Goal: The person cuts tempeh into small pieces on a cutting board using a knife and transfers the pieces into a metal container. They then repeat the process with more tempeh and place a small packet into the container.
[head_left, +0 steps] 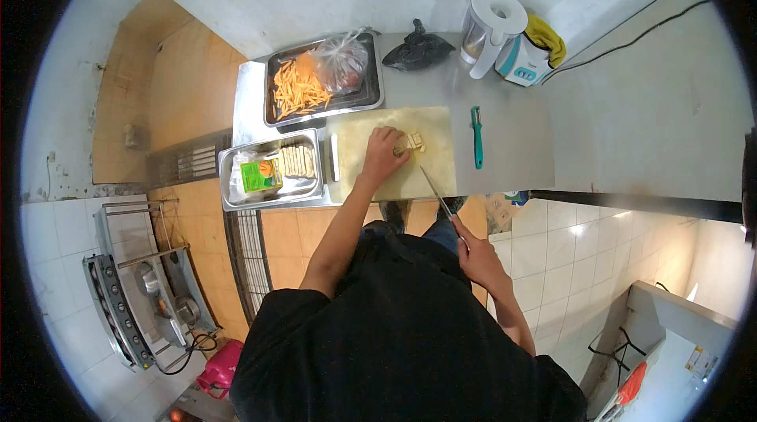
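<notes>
On the pale cutting board, my left hand rests with its fingers curled against small pale cut pieces. What lies under the fingers is hidden. My right hand is closed round the handle of a knife, off the board's near edge. The blade points up and left over the board, its tip just below the pieces. Left of the board, a metal tray holds a row of pale slices and a green packet.
A dark tray holds orange strips and a clear plastic bag. Behind the board lies a black bag. A green-handled peeler lies to the right. A blender jug and its blue-white base stand at the back right.
</notes>
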Tool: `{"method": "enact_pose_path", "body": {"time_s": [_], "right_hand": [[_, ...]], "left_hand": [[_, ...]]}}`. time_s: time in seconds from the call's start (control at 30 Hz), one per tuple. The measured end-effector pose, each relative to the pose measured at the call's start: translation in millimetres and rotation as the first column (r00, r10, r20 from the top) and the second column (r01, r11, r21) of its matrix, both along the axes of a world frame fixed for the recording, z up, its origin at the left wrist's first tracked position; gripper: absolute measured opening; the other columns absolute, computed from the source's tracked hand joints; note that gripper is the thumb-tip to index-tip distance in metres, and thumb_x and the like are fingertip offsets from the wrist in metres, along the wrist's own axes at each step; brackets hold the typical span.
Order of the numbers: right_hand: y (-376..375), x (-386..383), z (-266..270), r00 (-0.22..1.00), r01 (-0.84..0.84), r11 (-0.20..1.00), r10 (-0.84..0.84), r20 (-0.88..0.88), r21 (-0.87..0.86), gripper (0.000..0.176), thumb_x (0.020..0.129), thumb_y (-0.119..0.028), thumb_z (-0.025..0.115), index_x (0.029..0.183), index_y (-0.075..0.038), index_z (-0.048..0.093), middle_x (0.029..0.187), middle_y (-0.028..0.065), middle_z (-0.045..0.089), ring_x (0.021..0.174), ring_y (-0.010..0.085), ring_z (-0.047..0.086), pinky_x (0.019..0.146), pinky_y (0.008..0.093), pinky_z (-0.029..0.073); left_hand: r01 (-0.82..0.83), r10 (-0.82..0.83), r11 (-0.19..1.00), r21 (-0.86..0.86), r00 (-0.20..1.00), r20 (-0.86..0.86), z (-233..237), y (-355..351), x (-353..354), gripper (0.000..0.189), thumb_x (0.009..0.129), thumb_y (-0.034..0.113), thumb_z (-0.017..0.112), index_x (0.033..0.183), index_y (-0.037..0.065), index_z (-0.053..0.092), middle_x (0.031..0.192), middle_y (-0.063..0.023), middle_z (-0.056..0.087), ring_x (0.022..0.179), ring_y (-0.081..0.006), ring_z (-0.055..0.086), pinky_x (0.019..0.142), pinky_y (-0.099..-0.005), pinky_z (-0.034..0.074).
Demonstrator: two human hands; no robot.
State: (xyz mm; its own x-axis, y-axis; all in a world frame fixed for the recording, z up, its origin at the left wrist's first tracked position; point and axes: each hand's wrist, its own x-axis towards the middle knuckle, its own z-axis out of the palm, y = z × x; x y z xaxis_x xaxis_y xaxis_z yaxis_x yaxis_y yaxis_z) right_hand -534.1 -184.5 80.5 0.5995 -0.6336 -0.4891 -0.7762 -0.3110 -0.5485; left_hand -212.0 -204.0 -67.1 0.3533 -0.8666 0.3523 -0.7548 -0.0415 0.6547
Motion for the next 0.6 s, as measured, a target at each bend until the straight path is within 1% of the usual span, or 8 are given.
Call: {"method": "enact_pose_path", "body": {"time_s": [0.03,0.07,0.13,0.23,0.37,0.43,0.57,0.6], "right_hand": [[-1.0,-2.8,1.7,0.999,-0.032,0.999,0.033,0.029,-0.033,0.06,0.103,-0.017,0.05,0.16,-0.027,0.036,0.076,0.0291,0.066,0.074,0.0492,0.066,0.072,0.0595,0.052],[-1.4,-1.6,1.3,0.999,-0.033,0.999,0.034,0.028,-0.035,0.06,0.103,-0.017,0.05,0.16,-0.027,0.036,0.076,0.0291,0.066,0.074,0.0492,0.066,0.072,0.0595,0.052],[-4.8,5.7,0.7,0.986,0.034,0.997,-0.022,0.164,-0.072,0.061,0.102,-0.015,0.05,0.161,-0.026,0.036,0.077,0.0299,0.065,0.074,0.049,0.066,0.071,0.0585,0.051],[-15.2,32.6,-1.0,0.972,0.087,0.993,-0.068,0.223,-0.076,0.062,0.102,-0.013,0.05,0.162,-0.024,0.035,0.077,0.0299,0.065,0.074,0.0488,0.066,0.07,0.057,0.05],[-31.4,66.5,-44.0,0.954,0.125,0.982,-0.08,0.29,-0.141,0.063,0.102,-0.012,0.051,0.162,-0.022,0.033,0.076,0.0288,0.064,0.072,0.0485,0.065,0.069,0.0546,0.05],[-36.4,82.9,-60.5,0.892,0.174,0.957,-0.053,0.449,-0.233,0.064,0.103,-0.011,0.051,0.163,-0.022,0.032,0.074,0.0268,0.064,0.071,0.0479,0.064,0.069,0.0532,0.051],[-43.0,101.9,-69.5,0.914,0.138,0.975,-0.058,0.403,-0.173,0.064,0.103,-0.01,0.05,0.163,-0.021,0.032,0.073,0.0255,0.064,0.071,0.0469,0.064,0.069,0.0533,0.05],[-43.2,104.9,-73.1,0.914,0.141,0.977,-0.067,0.401,-0.158,0.063,0.102,-0.01,0.05,0.162,-0.021,0.034,0.075,0.0273,0.063,0.07,0.0469,0.063,0.069,0.0526,0.05]], "left_hand": [[-0.001,0.001,1.0,0.002,1.0,-0.002,-0.3,0.0,-0.4,0.041,0.073,0.018,0.082,0.109,0.002,0.069,0.111,-0.0144,0.063,0.106,-0.0346,0.057,0.096,-0.0448,0.048],[-0.002,0.002,1.0,0.001,1.0,-0.003,-0.9,0.0,-0.5,0.041,0.073,0.018,0.082,0.109,0.002,0.069,0.111,-0.0144,0.063,0.106,-0.0346,0.057,0.096,-0.0448,0.048],[-0.003,0.003,1.0,-0.007,1.0,0.004,-0.4,0.1,-0.7,0.041,0.073,0.018,0.081,0.109,0.002,0.069,0.111,-0.0147,0.063,0.106,-0.035,0.057,0.096,-0.0449,0.048],[0.011,-0.011,1.0,-0.019,1.0,0.004,2.0,1.4,-0.1,0.043,0.072,0.018,0.081,0.11,0.001,0.068,0.11,-0.0149,0.063,0.106,-0.0353,0.057,0.096,-0.0451,0.048],[0.016,-0.016,1.0,0.015,1.0,0.015,6.2,2.5,0.2,0.048,0.071,0.019,0.082,0.112,0.0,0.067,0.111,-0.0154,0.062,0.106,-0.0357,0.056,0.097,-0.0458,0.048],[0.045,-0.045,0.999,0.009,0.999,0.002,11.1,6.6,0.6,0.052,0.07,0.019,0.082,0.116,-0.001,0.066,0.113,-0.0163,0.062,0.108,-0.0368,0.056,0.099,-0.0465,0.047],[0.028,-0.028,0.999,0.024,0.999,0.027,14.4,8.2,0.6,0.055,0.071,0.019,0.082,0.119,-0.001,0.065,0.116,-0.0171,0.061,0.112,-0.0379,0.055,0.102,-0.0467,0.046],[0.024,-0.025,0.999,0.025,0.999,0.036,12.4,8.5,0.9,0.055,0.071,0.019,0.083,0.119,-0.001,0.065,0.116,-0.0172,0.062,0.113,-0.0383,0.054,0.102,-0.0466,0.046]]}}
